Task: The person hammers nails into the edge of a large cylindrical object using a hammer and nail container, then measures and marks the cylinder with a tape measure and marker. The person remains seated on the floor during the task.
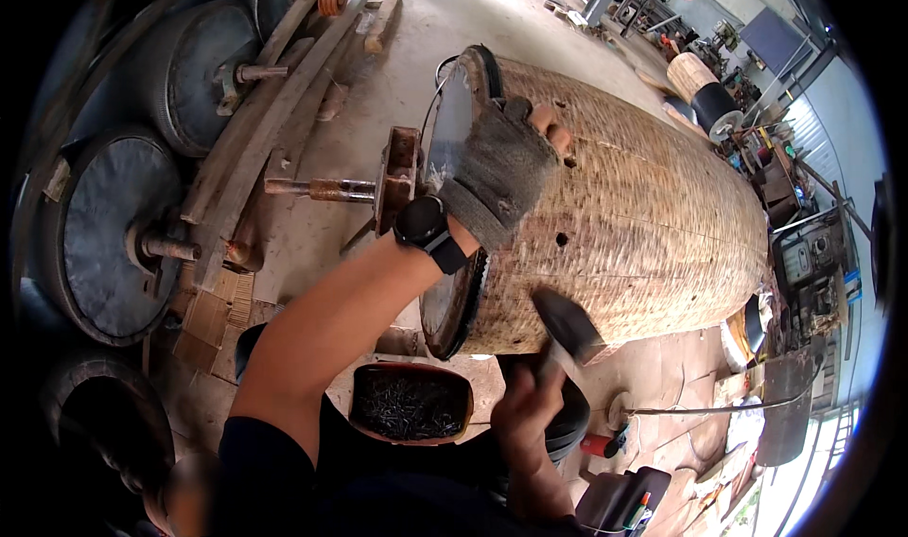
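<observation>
A large drum [634,187] clad in rough, chipped wood lies on its side in front of me, with several dark holes in its surface. My left hand [506,163], in a grey glove with bare fingertips, rests at the drum's near left rim. Its fingers are bent together over the wood; whatever they pinch is hidden. Below, my right hand [530,404] grips a hammer [566,324] by its handle, the head raised in front of the drum's lower side. Between my legs sits a box [470,409] of small dark nails [407,412].
A steel shaft [322,189] juts left from the drum's end. Wooden beams [260,149] and dark rollers [118,234] line the left side. A thin rod [709,409] crosses the lower right, near a red can [598,444]. Another partly wood-covered roller [705,92] lies far right.
</observation>
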`<state>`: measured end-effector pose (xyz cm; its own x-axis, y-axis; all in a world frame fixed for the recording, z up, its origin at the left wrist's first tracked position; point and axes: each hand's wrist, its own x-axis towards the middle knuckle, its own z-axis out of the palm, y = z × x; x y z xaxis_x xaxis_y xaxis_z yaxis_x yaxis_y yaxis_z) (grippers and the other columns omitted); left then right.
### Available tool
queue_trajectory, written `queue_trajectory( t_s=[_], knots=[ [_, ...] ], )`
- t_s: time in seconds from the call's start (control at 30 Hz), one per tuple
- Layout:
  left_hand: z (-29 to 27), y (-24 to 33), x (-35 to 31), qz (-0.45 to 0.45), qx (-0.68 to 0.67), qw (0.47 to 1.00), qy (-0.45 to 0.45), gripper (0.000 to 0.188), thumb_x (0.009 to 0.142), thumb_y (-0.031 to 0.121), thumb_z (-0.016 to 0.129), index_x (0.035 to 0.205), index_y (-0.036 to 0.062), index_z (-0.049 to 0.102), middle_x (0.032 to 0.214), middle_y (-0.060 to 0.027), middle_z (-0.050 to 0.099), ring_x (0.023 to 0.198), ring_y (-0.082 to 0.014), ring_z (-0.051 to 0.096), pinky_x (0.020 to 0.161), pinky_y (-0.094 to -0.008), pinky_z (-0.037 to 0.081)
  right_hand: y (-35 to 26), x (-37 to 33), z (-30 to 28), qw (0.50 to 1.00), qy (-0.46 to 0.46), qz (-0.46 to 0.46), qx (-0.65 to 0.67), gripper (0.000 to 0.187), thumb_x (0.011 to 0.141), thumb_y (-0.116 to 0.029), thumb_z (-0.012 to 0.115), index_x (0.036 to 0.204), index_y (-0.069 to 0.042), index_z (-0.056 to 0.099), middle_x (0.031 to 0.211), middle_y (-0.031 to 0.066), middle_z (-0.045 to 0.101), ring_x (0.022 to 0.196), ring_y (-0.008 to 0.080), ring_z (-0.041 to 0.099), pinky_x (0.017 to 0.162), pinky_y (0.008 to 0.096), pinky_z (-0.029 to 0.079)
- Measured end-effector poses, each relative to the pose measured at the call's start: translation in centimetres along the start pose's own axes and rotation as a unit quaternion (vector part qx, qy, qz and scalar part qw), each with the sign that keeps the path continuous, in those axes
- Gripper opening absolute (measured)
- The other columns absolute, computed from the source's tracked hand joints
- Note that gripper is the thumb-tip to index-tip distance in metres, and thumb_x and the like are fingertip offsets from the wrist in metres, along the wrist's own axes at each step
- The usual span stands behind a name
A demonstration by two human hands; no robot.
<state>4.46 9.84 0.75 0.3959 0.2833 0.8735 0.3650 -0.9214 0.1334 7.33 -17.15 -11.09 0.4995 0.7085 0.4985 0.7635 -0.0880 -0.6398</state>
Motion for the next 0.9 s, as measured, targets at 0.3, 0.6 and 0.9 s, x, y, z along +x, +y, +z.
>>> queue_trajectory(
  t_s=[0.3,0.6,0.9],
  knots=[
    [0.6,-1.7,-0.1,0.024,0.103,0.994,-0.017,0.007,0.086,0.011,0.058,0.092,0.0077,0.057,0.097,-0.0099,0.059,0.090,-0.0303,0.061,0.074,-0.0441,0.049,-0.8,0.3,-0.4,0.993,0.045,-0.100,0.053,0.013,0.097,-0.008,0.054,0.099,0.005,0.054,0.066,0.0165,0.058,0.054,0.0296,0.058,0.049,0.0381,0.045],
    [-8.1,4.8,-10.4,-0.061,-0.074,0.994,0.046,0.013,0.095,0.008,0.060,0.108,0.0041,0.061,0.097,-0.0142,0.060,0.077,-0.0255,0.062,0.066,-0.0376,0.052,2.4,-2.8,0.5,0.992,-0.070,0.085,0.068,0.019,0.102,-0.016,0.055,0.092,0.000,0.049,0.064,0.0215,0.055,0.057,0.0431,0.058,0.050,0.0439,0.042],
    [-8.3,8.4,-17.9,-0.175,-0.223,0.957,-0.060,0.052,0.090,-0.008,0.062,0.139,0.0007,0.048,0.104,-0.0116,0.067,0.100,-0.0210,0.068,0.088,-0.0349,0.053,1.9,-2.8,-0.5,0.986,-0.092,0.106,0.087,0.024,0.102,-0.016,0.056,0.087,0.000,0.046,0.064,0.0231,0.054,0.058,0.0455,0.056,0.050,0.0452,0.042]
  ],
)
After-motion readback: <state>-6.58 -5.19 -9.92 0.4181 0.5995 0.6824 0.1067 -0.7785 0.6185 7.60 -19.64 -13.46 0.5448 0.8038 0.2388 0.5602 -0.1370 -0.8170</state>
